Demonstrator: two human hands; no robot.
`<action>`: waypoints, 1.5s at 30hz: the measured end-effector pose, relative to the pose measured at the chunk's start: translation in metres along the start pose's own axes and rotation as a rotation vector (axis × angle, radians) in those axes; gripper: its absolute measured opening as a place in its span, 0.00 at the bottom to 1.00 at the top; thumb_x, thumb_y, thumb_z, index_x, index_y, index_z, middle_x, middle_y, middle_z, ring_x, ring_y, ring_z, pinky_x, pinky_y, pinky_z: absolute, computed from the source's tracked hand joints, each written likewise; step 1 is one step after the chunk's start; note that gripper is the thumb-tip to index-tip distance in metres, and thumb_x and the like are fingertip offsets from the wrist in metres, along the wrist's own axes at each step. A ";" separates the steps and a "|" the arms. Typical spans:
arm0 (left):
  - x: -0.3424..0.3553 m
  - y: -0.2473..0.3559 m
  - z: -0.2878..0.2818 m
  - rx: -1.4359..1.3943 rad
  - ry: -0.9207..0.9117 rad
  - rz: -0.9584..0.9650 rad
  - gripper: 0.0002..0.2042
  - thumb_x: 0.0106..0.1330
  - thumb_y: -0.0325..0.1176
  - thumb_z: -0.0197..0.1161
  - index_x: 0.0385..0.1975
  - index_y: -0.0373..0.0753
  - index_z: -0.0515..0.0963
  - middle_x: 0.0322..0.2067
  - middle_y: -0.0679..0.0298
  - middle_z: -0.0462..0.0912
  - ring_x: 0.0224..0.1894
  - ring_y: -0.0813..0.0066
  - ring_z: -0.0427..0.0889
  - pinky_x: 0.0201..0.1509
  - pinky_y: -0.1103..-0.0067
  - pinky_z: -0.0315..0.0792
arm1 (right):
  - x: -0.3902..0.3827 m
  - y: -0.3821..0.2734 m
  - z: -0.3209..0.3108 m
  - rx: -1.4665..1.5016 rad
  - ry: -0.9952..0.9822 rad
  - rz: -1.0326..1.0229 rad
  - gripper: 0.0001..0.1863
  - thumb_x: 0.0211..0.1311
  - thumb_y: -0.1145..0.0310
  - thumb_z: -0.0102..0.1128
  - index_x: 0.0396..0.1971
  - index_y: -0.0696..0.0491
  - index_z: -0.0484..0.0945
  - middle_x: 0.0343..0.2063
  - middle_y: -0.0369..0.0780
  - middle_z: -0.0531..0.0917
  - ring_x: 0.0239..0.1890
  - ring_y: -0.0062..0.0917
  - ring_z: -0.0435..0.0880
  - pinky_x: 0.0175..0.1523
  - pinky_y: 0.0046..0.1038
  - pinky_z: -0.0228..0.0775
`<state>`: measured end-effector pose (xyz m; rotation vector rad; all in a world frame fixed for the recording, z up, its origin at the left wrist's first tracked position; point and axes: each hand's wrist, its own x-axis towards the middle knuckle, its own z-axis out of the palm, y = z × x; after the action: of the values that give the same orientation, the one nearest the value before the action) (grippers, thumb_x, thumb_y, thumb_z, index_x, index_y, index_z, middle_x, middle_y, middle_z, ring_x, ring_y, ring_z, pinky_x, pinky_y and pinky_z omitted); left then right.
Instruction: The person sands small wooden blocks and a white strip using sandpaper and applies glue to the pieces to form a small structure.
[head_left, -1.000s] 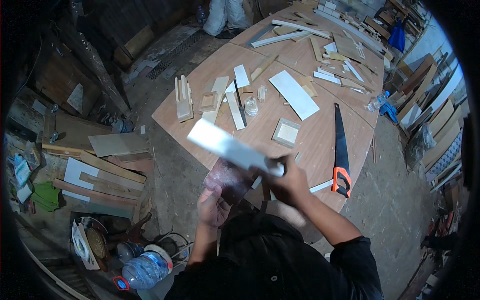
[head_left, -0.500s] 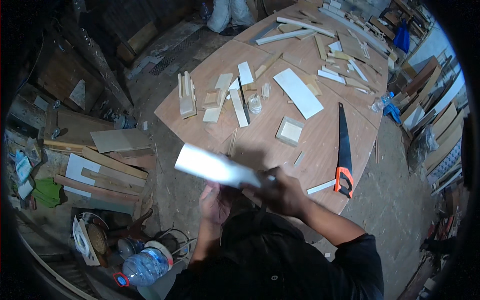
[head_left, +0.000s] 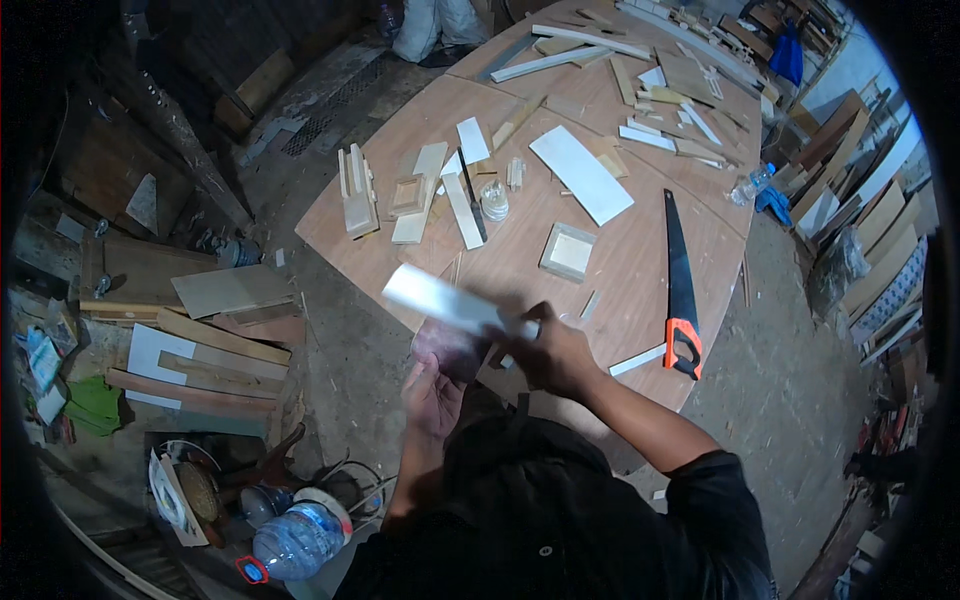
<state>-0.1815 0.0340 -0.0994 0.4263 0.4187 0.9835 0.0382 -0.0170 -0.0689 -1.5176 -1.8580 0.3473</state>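
My right hand [head_left: 552,352] is closed around one end of a flat white board [head_left: 437,298], blurred by motion. The board points up and left, above the near edge of the worktable [head_left: 340,240]. Below it, my left hand [head_left: 436,398] grips a dull reddish-brown sheet [head_left: 446,350] that resembles sandpaper, thumb on its face. The board's far end passes over the sheet's top edge; whether they touch, I cannot tell. A small square wooden frame [head_left: 568,251] and a glass jar [head_left: 494,201] lie beyond my hands.
A handsaw [head_left: 682,290] with an orange handle lies on the table to the right. A wide white panel [head_left: 582,175] and several wood strips [head_left: 550,65] lie farther back. Boards [head_left: 200,365] and a large water bottle [head_left: 298,540] are on the floor at left.
The white board has shifted right and slightly up, and more of the reddish-brown sheet shows beneath it. The whole view has shifted slightly.
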 end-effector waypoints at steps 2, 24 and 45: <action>0.000 -0.005 0.005 0.023 0.076 -0.001 0.22 0.78 0.35 0.45 0.66 0.31 0.59 0.59 0.52 0.73 0.61 0.60 0.75 0.67 0.65 0.70 | 0.004 0.007 -0.006 -0.215 -0.051 0.014 0.28 0.59 0.65 0.65 0.59 0.26 0.76 0.39 0.40 0.79 0.35 0.31 0.83 0.33 0.31 0.80; 0.029 -0.005 -0.071 -0.049 0.043 -0.121 0.23 0.77 0.44 0.47 0.64 0.35 0.63 0.59 0.54 0.73 0.59 0.61 0.75 0.65 0.66 0.71 | 0.012 0.000 0.035 -0.078 0.008 -0.076 0.15 0.61 0.62 0.64 0.48 0.42 0.80 0.34 0.43 0.79 0.32 0.35 0.85 0.39 0.33 0.79; 0.137 0.028 -0.114 0.323 0.485 -0.365 0.29 0.71 0.49 0.59 0.65 0.39 0.64 0.60 0.54 0.69 0.63 0.61 0.68 0.66 0.63 0.63 | -0.027 0.105 0.131 -0.027 0.200 0.941 0.28 0.66 0.59 0.61 0.65 0.43 0.70 0.43 0.47 0.74 0.40 0.38 0.80 0.45 0.35 0.77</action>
<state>-0.1927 0.1830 -0.2003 0.3797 1.0648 0.6540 0.0317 0.0155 -0.2350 -2.2743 -0.8943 0.5601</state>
